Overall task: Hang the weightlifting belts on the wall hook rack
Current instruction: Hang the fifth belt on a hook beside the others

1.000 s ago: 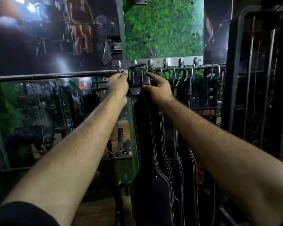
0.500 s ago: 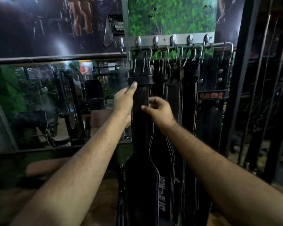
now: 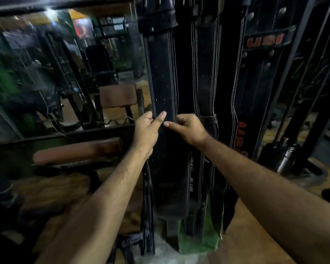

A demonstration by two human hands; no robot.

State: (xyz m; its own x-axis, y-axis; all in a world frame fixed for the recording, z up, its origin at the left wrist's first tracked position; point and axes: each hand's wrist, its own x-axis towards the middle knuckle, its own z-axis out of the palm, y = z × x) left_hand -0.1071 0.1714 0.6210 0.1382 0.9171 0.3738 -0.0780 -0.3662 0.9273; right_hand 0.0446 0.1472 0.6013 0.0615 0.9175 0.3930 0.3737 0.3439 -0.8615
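I have the left hand [image 3: 146, 130] and right hand [image 3: 187, 128] pinching opposite edges of the leftmost hanging belt [image 3: 161, 73] mid-length; I judge it thick, stiff, fairly heavy leather, best gripped by its stitched edges.

Left hand [image 3: 146, 130] and right hand [image 3: 187, 128] on hanging black belt [image 3: 161, 77], apparently pinching its edges.

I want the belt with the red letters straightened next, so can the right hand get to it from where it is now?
Probably yes. The right hand pinches the front belt, and the red-lettered belt hangs just to its right with nothing in front of it; letting go and shifting sideways should do.
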